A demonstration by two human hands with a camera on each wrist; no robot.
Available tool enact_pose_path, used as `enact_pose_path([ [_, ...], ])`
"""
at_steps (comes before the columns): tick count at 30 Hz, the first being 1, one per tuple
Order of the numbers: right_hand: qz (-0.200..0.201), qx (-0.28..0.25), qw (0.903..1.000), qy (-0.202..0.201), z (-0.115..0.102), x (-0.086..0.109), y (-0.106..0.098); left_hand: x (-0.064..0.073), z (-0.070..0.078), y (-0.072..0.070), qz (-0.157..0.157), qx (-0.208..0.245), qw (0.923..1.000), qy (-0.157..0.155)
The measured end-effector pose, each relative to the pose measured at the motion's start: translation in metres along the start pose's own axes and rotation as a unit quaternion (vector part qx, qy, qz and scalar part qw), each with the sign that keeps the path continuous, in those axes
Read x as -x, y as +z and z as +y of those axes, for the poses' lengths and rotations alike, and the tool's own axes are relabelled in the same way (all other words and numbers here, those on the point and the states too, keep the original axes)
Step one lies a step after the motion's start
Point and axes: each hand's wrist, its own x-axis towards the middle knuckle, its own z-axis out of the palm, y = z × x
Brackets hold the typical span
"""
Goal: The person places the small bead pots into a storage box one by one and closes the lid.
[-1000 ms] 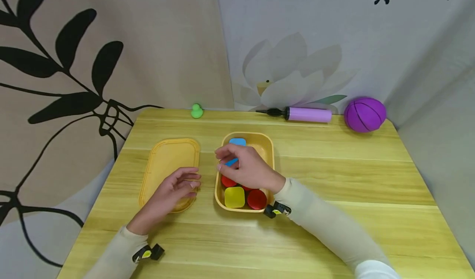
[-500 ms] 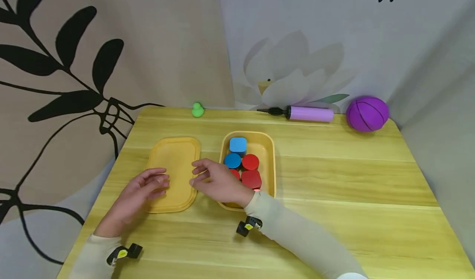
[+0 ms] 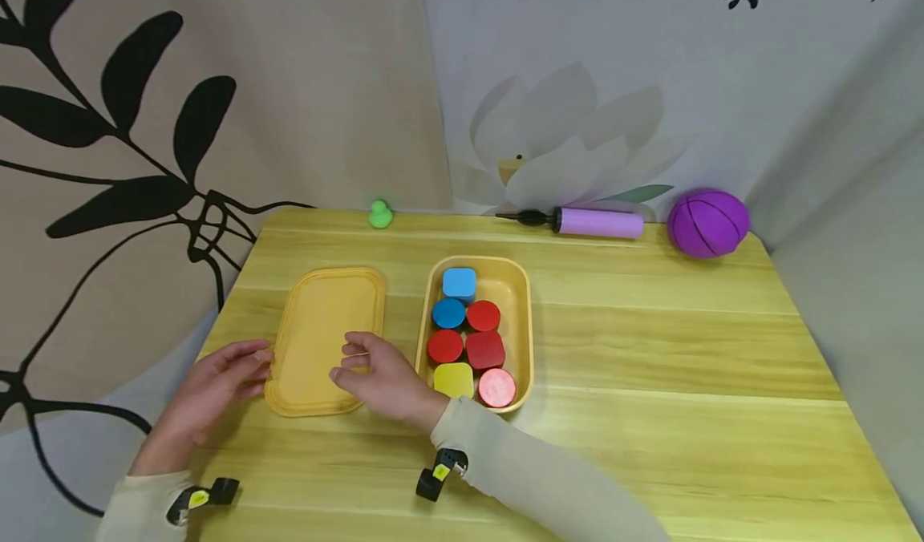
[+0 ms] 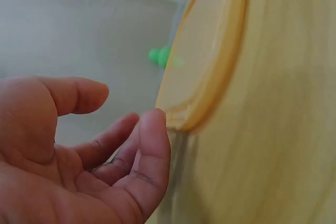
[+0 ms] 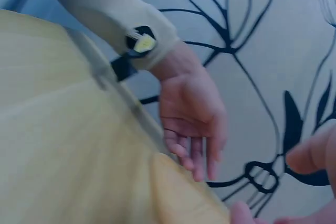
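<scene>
A flat yellow lid [image 3: 325, 309] lies on the wooden table, left of a yellow box. At the lid's left edge is my left hand [image 3: 216, 386], its fingers loosely bent and nothing in them; the left wrist view shows its fingertips [image 4: 153, 124] right by the lid's corner. Over the right part of the lid hovers my right hand [image 3: 386, 382], thumb and fingers apart with nothing between. Inside the box [image 3: 525, 325] sit several blocks: a blue square one [image 3: 459, 282], a blue round one [image 3: 448, 313], red ones [image 3: 484, 349], a yellow square one [image 3: 453, 378] and a pink round one [image 3: 497, 387].
Along the table's back edge stand a small green figure [image 3: 380, 214], a purple hand pump [image 3: 601, 222] and a purple ball [image 3: 709, 223] with dark lines. A patterned curtain [image 3: 325, 85] hangs behind the table [image 3: 671, 366].
My right hand has moved left from above the box to above the lid, uncovering the blocks. My left hand has moved left, from over the lid to its left edge.
</scene>
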Motion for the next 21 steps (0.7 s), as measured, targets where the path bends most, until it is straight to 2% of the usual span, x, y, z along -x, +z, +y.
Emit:
enact_pose_path([
  [2,0.023,-0.005,0.9997,-0.009,0.007,0.001,0.007,0.0,-0.004,-0.002,0.002,-0.017,0.9998,-0.013],
  [5,0.055,-0.007,0.9979,-0.032,0.018,0.004,0.015,0.001,-0.008,-0.004,0.001,-0.019,0.9995,-0.027],
  [9,0.083,-0.018,0.9952,-0.049,0.032,0.009,0.02,0.003,-0.008,-0.004,0.004,-0.035,0.9989,-0.031],
  [16,0.137,-0.029,0.9896,-0.035,0.044,0.015,0.026,0.004,-0.007,-0.002,0.0,-0.04,0.9986,-0.034],
  [21,0.139,-0.025,0.9898,-0.022,0.045,0.018,0.026,0.004,-0.008,0.001,0.006,-0.027,0.9987,-0.043],
])
